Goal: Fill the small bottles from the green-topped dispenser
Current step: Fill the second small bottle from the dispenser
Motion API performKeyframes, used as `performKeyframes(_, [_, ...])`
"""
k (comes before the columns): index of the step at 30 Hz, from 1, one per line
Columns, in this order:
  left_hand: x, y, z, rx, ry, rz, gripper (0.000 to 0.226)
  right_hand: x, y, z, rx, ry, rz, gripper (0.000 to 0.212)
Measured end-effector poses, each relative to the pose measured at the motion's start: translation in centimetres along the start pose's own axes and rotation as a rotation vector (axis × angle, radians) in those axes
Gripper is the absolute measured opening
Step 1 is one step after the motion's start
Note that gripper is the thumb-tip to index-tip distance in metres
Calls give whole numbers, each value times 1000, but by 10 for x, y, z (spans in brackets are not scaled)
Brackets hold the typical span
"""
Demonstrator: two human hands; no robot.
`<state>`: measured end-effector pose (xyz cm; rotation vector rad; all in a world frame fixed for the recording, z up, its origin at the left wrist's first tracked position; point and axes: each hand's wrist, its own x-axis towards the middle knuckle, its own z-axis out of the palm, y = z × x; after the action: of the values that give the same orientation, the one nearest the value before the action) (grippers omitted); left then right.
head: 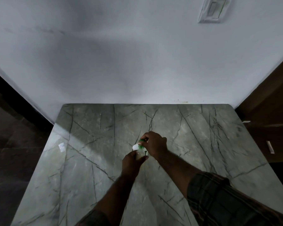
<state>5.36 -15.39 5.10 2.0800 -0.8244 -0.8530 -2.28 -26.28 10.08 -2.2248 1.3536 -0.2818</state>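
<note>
Near the middle of the marble table (91,160) my two hands meet around the dispenser. My right hand (155,144) curls over its green top (141,141), fingers closed on it from above. My left hand (131,162) grips a small pale translucent bottle (140,154) held against the dispenser, just below the green top. A white piece (135,146) shows between the hands; I cannot tell whether it is a cap or the spout. Most of the dispenser's body is hidden by my hands.
A small clear object (61,146) lies on the table's left side. The table's far edge meets a white wall (137,62). A dark floor lies to the left and a brown wooden cabinet (268,124) stands at the right.
</note>
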Motion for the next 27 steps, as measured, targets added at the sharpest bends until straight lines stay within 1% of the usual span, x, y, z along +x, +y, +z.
performKeyframes(4, [0,-4,0,35,-20,-1,38,-8,1,11,-56,25,4,14])
performKeyframes(6, [1,-5,0,32,-18,-2,38,-6,-1,8,-59,2,8,14])
performKeyframes(9, [2,-1,-2,40,-12,13,38,1,-3,-1,-30,-37,11,14])
performKeyframes(13, [3,0,-3,36,-19,24,36,-3,-1,2,23,-5,34,15])
performKeyframes(16, [4,-5,0,38,-34,7,38,-7,1,9,8,-8,33,17])
performKeyframes(19, [4,-4,0,37,-14,6,39,-2,-2,4,-5,-27,26,17])
performKeyframes(24, [5,0,-2,59,-23,30,37,1,0,-3,49,-37,49,16])
performKeyframes(27, [7,-2,-1,83,-18,31,38,-2,2,3,35,-38,44,15])
